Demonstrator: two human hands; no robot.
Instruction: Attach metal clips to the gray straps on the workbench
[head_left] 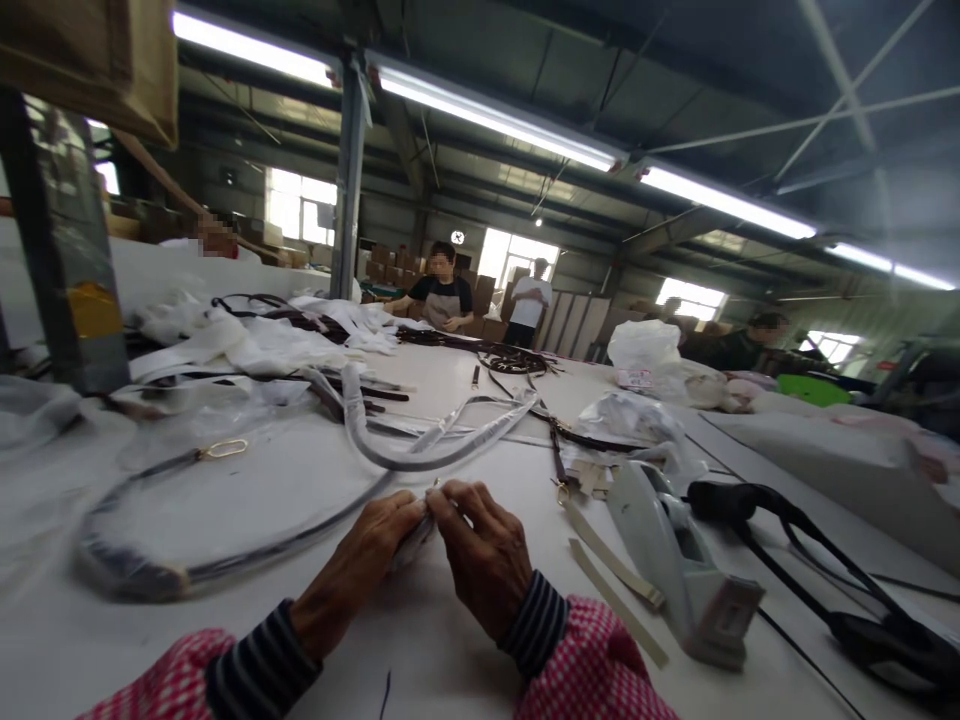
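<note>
Both hands met low on the white worktop (465, 640), just in front of the person. The left hand (375, 545) and the right hand (480, 545) pinched the same end of a strap wrapped in clear plastic (420, 530), thumbs and fingertips closed on it from either side, knuckles almost touching. From that grip the strap ran away to the left and curved round in a wide loop lying flat on the worktop. A gold buckle (223, 449) lay on another strap near the far side of the loop. Just right of the right hand stood a grey hand tool (675, 560), with a black cable (795, 540) beside it. Further back lay more straps (517, 358) and plastic bags (645, 350), and a person in an apron (441, 292) stood at the far end.
</note>
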